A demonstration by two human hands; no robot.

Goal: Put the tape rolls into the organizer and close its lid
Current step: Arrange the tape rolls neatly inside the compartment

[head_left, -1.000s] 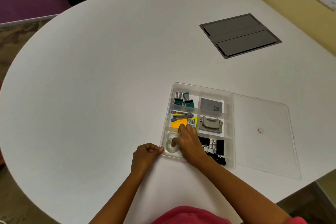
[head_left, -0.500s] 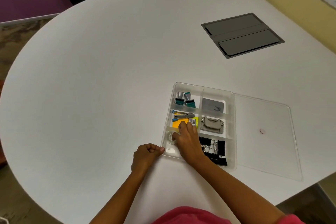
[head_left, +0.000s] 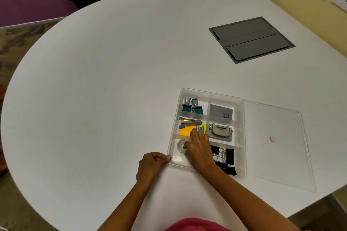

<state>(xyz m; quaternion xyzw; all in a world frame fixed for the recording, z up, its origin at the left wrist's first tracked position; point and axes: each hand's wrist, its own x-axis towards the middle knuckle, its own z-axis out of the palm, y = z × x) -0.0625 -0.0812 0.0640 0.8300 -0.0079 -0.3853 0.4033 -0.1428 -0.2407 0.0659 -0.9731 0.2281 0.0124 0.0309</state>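
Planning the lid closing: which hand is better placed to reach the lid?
Probably the right hand: it is over the organizer, nearer the open lid lying to the right. The left hand rests fisted at the organizer's left corner.

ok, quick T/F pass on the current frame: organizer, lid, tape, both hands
1. The organizer has its lid closed over it. False: the clear lid lies flat on the table to the organizer's right.
2. A clear tape roll sits in the near-left compartment. True.
3. The right hand is inside the organizer, at the tape roll. True.
4. The left hand holds a second tape roll above the table. False: it is a closed fist on the table at the organizer's near-left corner, with nothing visible in it.
5. The black binder clips share the tape roll's compartment. False: they fill the near-right compartment, beyond a divider.
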